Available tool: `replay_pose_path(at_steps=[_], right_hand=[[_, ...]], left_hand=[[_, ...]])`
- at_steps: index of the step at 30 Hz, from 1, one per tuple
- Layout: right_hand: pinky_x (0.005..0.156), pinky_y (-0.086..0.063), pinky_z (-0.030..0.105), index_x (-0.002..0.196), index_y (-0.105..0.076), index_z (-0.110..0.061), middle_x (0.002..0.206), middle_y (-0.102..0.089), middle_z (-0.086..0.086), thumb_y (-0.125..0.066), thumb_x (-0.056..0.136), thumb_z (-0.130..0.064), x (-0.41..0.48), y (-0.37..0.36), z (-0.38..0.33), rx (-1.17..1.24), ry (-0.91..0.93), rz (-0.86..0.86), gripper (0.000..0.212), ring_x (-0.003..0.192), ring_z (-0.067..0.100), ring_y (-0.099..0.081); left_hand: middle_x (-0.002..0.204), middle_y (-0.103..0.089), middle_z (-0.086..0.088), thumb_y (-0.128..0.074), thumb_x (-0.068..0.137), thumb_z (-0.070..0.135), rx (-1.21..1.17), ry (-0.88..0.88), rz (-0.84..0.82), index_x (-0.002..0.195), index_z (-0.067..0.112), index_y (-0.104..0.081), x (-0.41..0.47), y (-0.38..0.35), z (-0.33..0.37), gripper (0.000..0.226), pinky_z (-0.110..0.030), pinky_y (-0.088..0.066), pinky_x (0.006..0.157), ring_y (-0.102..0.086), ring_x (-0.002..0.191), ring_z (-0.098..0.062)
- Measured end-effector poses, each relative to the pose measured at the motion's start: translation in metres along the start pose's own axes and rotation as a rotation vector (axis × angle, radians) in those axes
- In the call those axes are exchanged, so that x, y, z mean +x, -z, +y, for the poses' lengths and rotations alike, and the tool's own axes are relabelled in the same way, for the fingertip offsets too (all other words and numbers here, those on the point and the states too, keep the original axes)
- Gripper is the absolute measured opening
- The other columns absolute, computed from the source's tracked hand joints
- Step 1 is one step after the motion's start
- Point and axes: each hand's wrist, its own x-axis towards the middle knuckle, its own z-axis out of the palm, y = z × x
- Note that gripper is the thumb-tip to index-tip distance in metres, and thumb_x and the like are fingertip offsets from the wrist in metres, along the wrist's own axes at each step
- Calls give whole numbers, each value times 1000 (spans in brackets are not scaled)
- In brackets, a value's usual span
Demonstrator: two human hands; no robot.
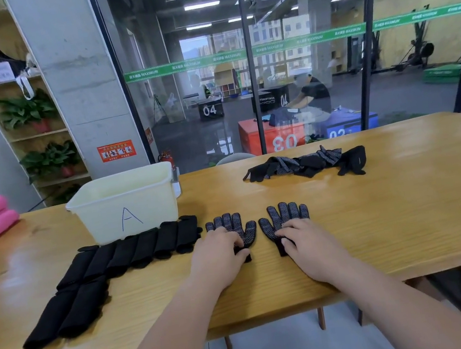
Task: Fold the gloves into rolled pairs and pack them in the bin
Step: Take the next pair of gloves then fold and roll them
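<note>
Wooden desk point(382, 225) carries a limp, light pair. At the cuffs, left hand point(220, 251) pinches left glove point(231, 223), right hand point(305, 242) right glove point(285, 215): likely the best hold.

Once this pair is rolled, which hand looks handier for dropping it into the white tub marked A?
Left, probably. The bin stands beyond the rolled pairs, on the side of the left hand. The right hand, holding the right glove, would have to reach across the left glove.
</note>
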Motion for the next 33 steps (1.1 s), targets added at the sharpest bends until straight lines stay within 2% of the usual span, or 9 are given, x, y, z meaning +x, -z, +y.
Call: replay_pose_path(at_steps=[8, 11, 14, 18, 21, 23, 27, 30, 33], right_hand=[[126, -27, 32, 151, -56, -29, 160, -46, -10, -38, 113, -38, -1, 3, 2, 106, 0, -7, 43, 151, 11, -34], [121, -31, 29, 145, -61, -29, 150, -53, -13, -46, 110, -41, -3, 8, 4, 231, -1, 61, 40, 144, 6, -38], [114, -36, 29, 138, -65, -34, 138, -59, -20, -51, 105, -53, -4, 16, 8, 378, -25, 95, 40, 135, 0, -41], [92, -43, 28, 111, -72, -36, 110, -66, -19, -56, 104, -53, -5, 18, 10, 459, -38, 75, 24, 114, 4, -51], [73, -46, 33, 101, -73, -26, 90, -67, -8, -58, 105, -35, -3, 13, 15, 397, -175, 143, 17, 90, 16, -59], [69, -50, 33, 100, -72, -25, 86, -70, -8, -55, 106, -34, -2, 13, 20, 443, -300, 226, 19, 80, 14, -62], [78, -54, 38, 98, -70, -23, 88, -71, -5, -53, 103, -35, 2, 10, 23, 511, -399, 254, 22, 85, 19, -65], [78, -52, 38, 93, -67, -21, 88, -71, -2, -53, 103, -32, 6, 15, 20, 551, -417, 159, 21, 87, 23, -64], [81, -49, 36, 105, -69, -21, 101, -72, -3, -52, 106, -29, 10, 31, 23, 651, -403, 159, 19, 97, 22, -65]], left_hand=[[100, -63, 14, -57, 105, 43, -54, 153, 144, 105, 35, -70, 8, -3, 12, 16, -39, -47, 94, -58, 101, -16], [92, -67, 16, -61, 103, 42, -397, 261, 198, 104, 33, -70, 15, 9, 23, 13, -35, -55, 84, -62, 88, -8], [91, -73, 14, -70, 99, 38, -712, 251, 131, 101, 27, -75, 27, 18, 43, 12, -24, -53, 72, -67, 86, -4], [83, -78, 11, -72, 98, 30, -912, 205, 5, 92, 26, -79, 37, 9, 68, 10, -28, -56, 78, -71, 83, -7], [83, -78, 12, -67, 100, 28, -857, 221, 75, 94, 26, -77, 40, -5, 66, 12, -28, -53, 79, -71, 87, -12], [92, -73, 17, -65, 101, 31, -669, 222, 146, 102, 31, -75, 37, -13, 56, 10, -30, -51, 83, -66, 95, -11], [129, -64, 12, -60, 101, 47, -326, 70, 129, 133, 35, -64, 33, -25, 35, 34, -43, -45, 108, -51, 126, -17], [145, -57, 9, -59, 100, 57, -324, -6, 60, 147, 34, -54, 32, -27, 30, 53, -45, -38, 117, -42, 140, -18], [153, -50, 8, -59, 96, 67, -311, -65, 54, 154, 33, -46, 30, -28, 30, 69, -44, -33, 121, -36, 147, -17]])
